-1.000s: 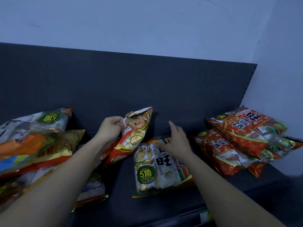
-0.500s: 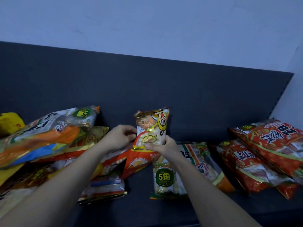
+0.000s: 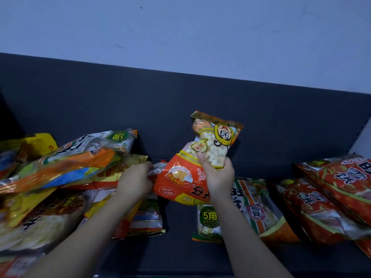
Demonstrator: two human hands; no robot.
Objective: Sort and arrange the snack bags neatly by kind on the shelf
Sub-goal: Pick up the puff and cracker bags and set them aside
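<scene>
Our right hand (image 3: 217,177) pinches the small clear-and-yellow cartoon puff bag (image 3: 217,140) aloft over the dark shelf (image 3: 180,249), while the fingers of our left hand (image 3: 136,180) curl, on what we cannot tell, into the leaning heap of glossy bags (image 3: 70,163), which a tug might topple.

top: we see a pale bluish wall (image 3: 180,33) with 1 dark speck (image 3: 141,7) and faint scuffs | mid: a dark grey back panel (image 3: 140,101) below, its top edge slanting down rightward | bottom: dark shelf deck (image 3: 176,255) | right: we glimpse a pale side wall (image 3: 364,141) | light: dim, cool
</scene>
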